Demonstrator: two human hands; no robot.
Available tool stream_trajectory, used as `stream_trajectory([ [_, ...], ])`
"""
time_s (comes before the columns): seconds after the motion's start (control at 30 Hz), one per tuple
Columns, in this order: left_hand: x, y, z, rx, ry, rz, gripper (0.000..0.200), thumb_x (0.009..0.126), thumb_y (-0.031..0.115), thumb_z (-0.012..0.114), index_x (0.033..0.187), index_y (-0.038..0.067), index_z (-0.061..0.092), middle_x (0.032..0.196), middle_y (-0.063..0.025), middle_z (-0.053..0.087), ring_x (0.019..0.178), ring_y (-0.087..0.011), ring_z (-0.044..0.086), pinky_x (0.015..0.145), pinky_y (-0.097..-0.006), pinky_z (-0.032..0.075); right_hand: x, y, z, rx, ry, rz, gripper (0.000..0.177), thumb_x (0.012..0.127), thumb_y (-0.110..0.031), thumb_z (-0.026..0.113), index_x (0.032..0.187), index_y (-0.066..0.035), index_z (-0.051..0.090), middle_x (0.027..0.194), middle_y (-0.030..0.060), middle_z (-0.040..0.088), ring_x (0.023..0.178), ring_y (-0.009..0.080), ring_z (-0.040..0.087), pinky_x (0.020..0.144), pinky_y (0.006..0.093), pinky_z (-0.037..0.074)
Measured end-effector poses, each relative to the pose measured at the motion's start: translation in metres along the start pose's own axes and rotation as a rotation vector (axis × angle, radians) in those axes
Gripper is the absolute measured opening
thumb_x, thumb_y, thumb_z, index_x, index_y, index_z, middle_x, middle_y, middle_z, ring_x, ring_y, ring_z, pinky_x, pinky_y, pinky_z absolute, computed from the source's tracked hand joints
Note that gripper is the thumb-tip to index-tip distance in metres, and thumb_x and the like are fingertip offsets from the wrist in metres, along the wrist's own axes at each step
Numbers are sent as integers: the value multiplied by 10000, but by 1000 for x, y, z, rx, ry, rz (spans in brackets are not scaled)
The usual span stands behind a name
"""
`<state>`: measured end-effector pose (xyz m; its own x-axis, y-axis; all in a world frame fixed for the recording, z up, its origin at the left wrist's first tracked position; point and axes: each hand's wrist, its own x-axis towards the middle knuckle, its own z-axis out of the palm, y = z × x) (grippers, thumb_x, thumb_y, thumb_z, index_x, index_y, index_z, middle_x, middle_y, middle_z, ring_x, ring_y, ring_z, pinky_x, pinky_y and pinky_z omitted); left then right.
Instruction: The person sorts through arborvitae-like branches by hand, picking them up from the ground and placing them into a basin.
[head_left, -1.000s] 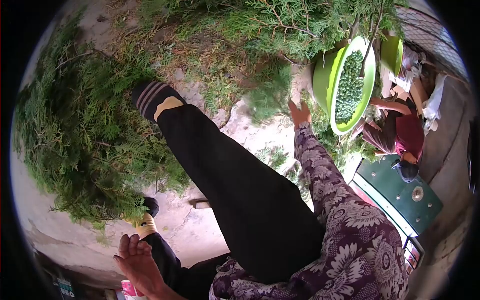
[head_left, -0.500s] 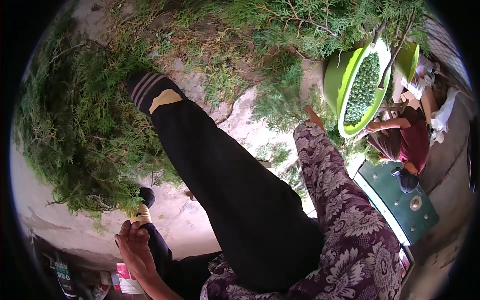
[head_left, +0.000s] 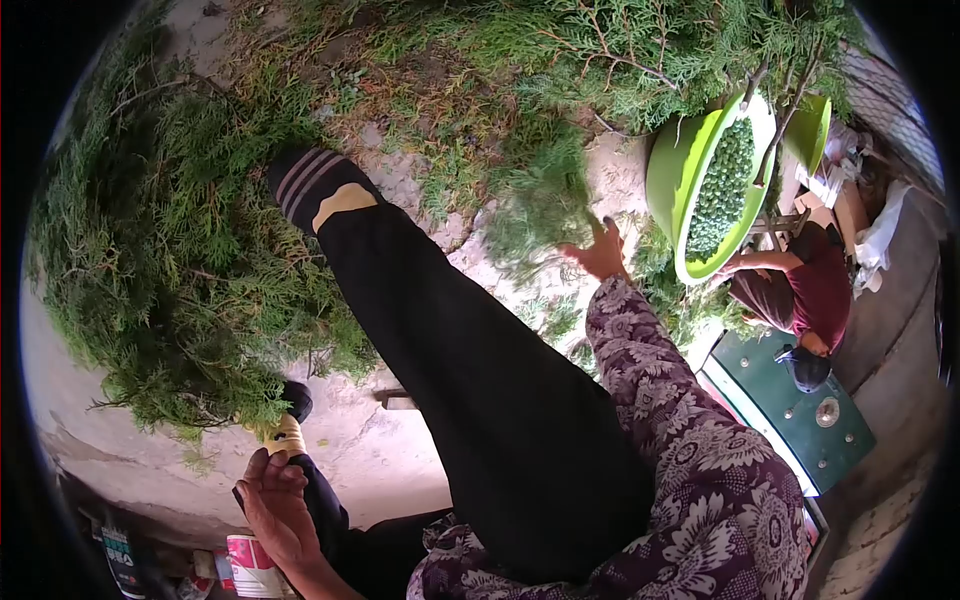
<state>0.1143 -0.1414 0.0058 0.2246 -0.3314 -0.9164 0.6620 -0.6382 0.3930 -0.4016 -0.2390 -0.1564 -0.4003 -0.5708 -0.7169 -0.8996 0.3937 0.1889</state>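
Now right hand (head_left: 603, 250): open, fingers spread on cypress sprig (head_left: 540, 205) at twelve o'clock.
Left hand (head_left: 275, 505): loosely curled, empty, seven o'clock.

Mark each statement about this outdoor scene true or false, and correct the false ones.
1. The right hand reaches, fingers spread, toward a green sprig. True.
2. The green basin holds red tomatoes. False: it holds small green berries.
3. A black trouser leg stretches out across the ground. True.
4. The left hand has its grip on the basin's rim. False: it sits low by the bent leg, far from the basin.
5. A person in a red top is close to the basin. True.
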Motion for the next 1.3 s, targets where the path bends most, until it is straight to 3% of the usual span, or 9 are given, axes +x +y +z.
stream_trajectory([
  [0.17, -3, -4, -7, -10, -26, 29, 482, 893, 406, 391, 1125, -13, 446, 981, -118, 555, 787, -153, 518, 707, -258, 415, -8, -40, 24, -134, 145, 38, 1117, 489, -560, 741, 1350, -109, 190, 1354, 218, 186, 1239, 384, 209, 999, 490, 194],
  [0.37, -10, -6, -5, -3, -1, 69, 517, 878, 430, 410, 1110, -30, 449, 967, -136, 553, 775, -164, 519, 708, -263, 415, -11, -42, 21, 25, 41, -49, 1139, 526, -583, 707, 1324, 23, 164, 1279, 233, 344, 1200, 355, 308, 990, 439, 221],
  [0.57, -12, -11, -9, -32, -18, 70, 524, 871, 430, 425, 1109, -36, 447, 975, -143, 546, 776, -163, 513, 719, -273, 403, -44, -75, -32, -501, 62, -396, 1224, 411, -568, 757, 1303, 39, 179, 1261, 223, 350, 1157, 330, 361, 958, 447, 254],
  [0.77, -12, -11, -8, -36, -6, 59, 508, 878, 405, 425, 1117, -43, 440, 971, -144, 545, 791, -164, 506, 720, -271, 399, -20, -76, 17, -444, 150, -242, 1244, 426, -503, 788, 1325, 19, 105, 1276, 266, 288, 1178, 380, 303, 971, 464, 229],
  [0.83, -12, -13, -10, -42, -18, 54, 506, 880, 399, 424, 1121, -45, 437, 971, -142, 545, 797, -163, 505, 721, -271, 399, -1, -83, 23, -65, 265, -25, 1202, 473, -425, 799, 1334, 3, 78, 1267, 282, 290, 1166, 394, 310, 974, 452, 258],
  [0.97, -11, -12, -7, -38, -45, 47, 492, 888, 383, 417, 1129, -46, 436, 980, -142, 545, 803, -164, 507, 729, -275, 401, 34, -79, 12, -56, 253, 144, 1042, 505, -307, 802, 1299, -37, 184, 1213, 275, 375, 1045, 372, 459, 868, 455, 392],
  [1.0, -11, -12, -6, -30, -45, 50, 488, 889, 380, 416, 1129, -44, 438, 982, -141, 545, 803, -164, 507, 732, -277, 401, 34, -85, 0, -8, 174, 143, 841, 566, -330, 752, 1225, -43, 316, 1055, 238, 523, 893, 353, 554, 777, 441, 445],
  [1.17, -8, -15, -6, -17, -42, 21, 479, 891, 373, 415, 1133, -40, 440, 984, -137, 548, 806, -162, 507, 738, -278, 401, 24, -77, 4, -125, 198, -14, 364, 691, -242, 620, 979, -38, 531, 902, 181, 589, 827, 318, 578, 747, 415, 454],
  [1.3, -4, -20, -6, 36, -34, -7, 487, 885, 403, 417, 1134, -15, 449, 979, -93, 557, 807, -150, 521, 715, -246, 402, -28, -12, 1, 585, 288, -48, 247, 765, -220, 515, 888, -26, 605, 933, 172, 591, 812, 304, 582, 695, 370, 477],
])
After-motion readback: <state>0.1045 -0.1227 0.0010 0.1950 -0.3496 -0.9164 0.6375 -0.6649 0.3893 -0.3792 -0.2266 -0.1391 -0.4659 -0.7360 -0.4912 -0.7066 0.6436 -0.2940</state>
